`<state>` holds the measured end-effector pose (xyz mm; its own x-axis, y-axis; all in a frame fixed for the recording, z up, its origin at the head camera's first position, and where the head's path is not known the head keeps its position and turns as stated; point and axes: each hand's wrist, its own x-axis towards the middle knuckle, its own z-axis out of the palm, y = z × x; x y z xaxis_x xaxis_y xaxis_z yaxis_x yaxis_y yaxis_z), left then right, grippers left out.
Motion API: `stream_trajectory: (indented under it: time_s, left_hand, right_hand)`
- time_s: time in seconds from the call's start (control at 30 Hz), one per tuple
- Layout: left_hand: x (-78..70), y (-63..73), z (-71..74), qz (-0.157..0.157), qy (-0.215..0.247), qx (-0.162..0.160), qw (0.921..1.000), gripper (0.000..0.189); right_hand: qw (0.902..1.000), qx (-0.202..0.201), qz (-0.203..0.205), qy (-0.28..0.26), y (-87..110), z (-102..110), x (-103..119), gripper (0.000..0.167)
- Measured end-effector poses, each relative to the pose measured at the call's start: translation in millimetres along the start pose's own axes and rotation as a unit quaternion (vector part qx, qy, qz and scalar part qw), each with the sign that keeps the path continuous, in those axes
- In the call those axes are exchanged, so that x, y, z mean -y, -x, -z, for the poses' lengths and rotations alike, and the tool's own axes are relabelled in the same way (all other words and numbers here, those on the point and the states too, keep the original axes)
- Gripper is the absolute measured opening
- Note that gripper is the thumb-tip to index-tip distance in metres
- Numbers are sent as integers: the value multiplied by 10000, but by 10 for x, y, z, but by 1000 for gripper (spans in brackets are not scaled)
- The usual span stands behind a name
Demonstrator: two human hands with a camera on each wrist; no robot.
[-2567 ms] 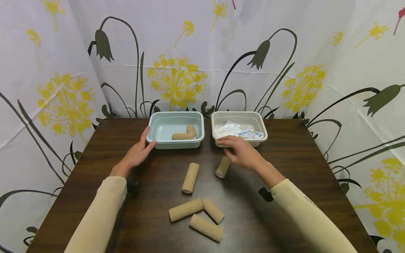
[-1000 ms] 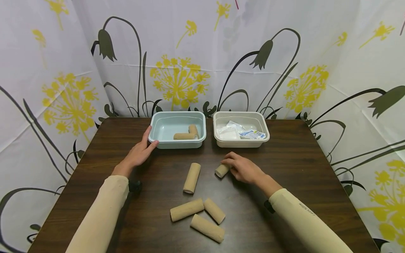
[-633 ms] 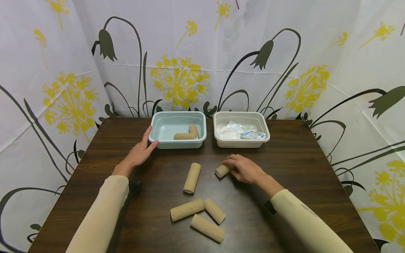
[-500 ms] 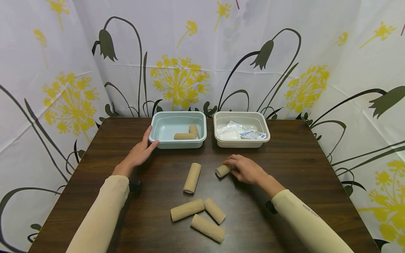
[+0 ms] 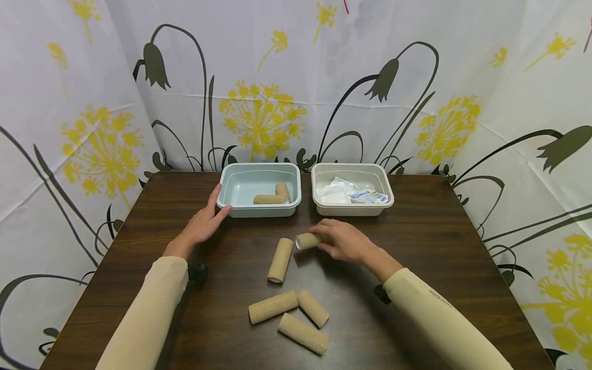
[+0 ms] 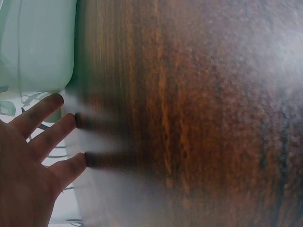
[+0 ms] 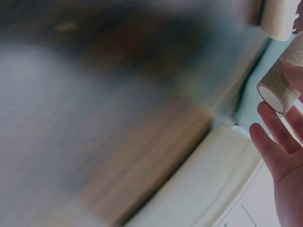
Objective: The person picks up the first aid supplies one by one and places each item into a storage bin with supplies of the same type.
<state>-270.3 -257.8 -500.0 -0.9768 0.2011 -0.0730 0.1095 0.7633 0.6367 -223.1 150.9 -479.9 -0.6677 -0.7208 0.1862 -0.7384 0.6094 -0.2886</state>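
Observation:
My right hand [image 5: 344, 241] pinches a tan rolled bandage [image 5: 307, 241] between thumb and fingers, just above the table. In the right wrist view this rolled bandage [image 7: 280, 85] shows a crinkled, crepe-like surface and a pale round end. My left hand [image 5: 203, 223] rests with extended fingers against the left front corner of the pale blue bin [image 5: 240, 208]. Below that bin's wall, the left wrist view shows the hand [image 6: 28, 165] with its fingers spread. Two tan rolls [image 5: 270, 199] lie inside the blue bin.
A cream bin [image 5: 351, 210] with plastic-wrapped packets [image 5: 368, 197] stands right of the blue one. One tan roll [image 5: 280, 261] lies mid-table, close to the held one. Three others, including an angled roll [image 5: 273, 307], lie nearer the front. A flowered curtain [image 5: 259, 67] hangs behind.
My right hand came down from the cream bin's front edge to a tan rolled bandage and took hold of it. It has since lifted the roll leftward. The left hand has stayed at the blue bin.

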Motion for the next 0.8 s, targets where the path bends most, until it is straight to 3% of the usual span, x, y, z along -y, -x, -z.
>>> stream_trajectory:
  time_s: [0.33, 0.8]
  left_hand:
    - [38, -17, -10, -119, -63, -54, 9999, 78]
    - [43, -21, -8, -154, -74, -66, 9998, 78]
  right_hand:
    - [9988, -334, 274, 222, -539, 85, 263, 40]
    - [9914, -1149, -471, 416, -1206, 10, 462, 42]
